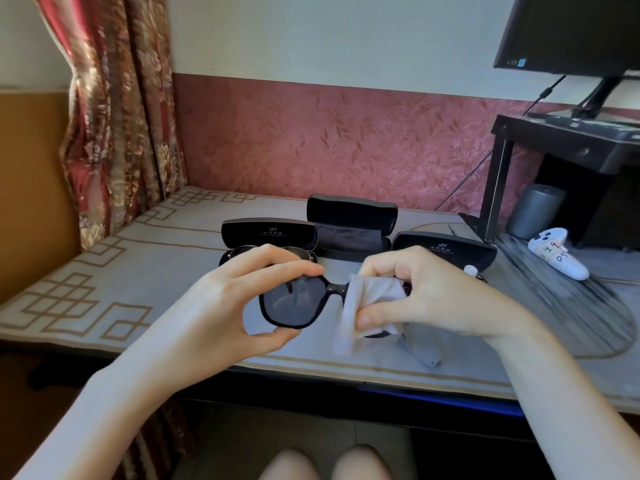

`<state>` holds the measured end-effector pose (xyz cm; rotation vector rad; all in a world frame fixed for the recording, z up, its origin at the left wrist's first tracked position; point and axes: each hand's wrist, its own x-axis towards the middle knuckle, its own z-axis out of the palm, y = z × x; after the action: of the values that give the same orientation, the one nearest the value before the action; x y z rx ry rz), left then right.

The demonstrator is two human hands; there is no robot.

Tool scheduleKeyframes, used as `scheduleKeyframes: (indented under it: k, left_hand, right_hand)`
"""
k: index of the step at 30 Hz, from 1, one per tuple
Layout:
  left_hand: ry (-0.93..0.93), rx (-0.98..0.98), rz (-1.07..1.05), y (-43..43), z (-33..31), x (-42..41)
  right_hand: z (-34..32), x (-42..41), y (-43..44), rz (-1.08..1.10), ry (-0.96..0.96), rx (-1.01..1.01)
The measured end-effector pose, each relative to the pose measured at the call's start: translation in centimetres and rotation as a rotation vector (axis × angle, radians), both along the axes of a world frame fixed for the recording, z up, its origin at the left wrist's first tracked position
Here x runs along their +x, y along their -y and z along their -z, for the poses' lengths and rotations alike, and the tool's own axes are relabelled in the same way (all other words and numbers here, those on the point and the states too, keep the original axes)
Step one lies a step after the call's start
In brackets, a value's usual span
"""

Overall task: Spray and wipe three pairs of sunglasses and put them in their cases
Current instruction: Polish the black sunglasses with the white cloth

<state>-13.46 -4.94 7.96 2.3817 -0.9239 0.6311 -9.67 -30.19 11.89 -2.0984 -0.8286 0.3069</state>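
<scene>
A pair of black sunglasses hangs above the table's front part. My left hand grips its left lens rim between thumb and fingers. My right hand pinches a white cloth over the right lens, which the cloth hides. Three black cases stand open behind: the left case with another pair of sunglasses in it, the middle case with a dark cloth inside, and the right case. A small white cap, perhaps the spray bottle's, shows behind my right hand.
The table has a grey patterned cover. At the right stand a dark monitor shelf, a grey cup and a white game controller. A curtain hangs at the back left.
</scene>
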Motion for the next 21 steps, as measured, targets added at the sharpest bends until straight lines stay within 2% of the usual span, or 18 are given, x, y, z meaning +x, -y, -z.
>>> scheduleKeyframes:
  k: [9, 15, 21]
  left_hand:
    - [0.000, -0.056, 0.019, 0.1, 0.0, -0.1]
    - [-0.001, -0.082, 0.007, -0.2, 0.0, 0.1]
    - [0.011, -0.093, 0.012, -0.2, -0.3, 0.0]
  right_hand:
    - [0.0, 0.0, -1.4, 0.061, 0.120, 0.079]
    - [-0.1, 0.0, -0.1, 0.079, 0.077, 0.181]
    - [0.0, -0.1, 1.9, -0.026, -0.017, 0.200]
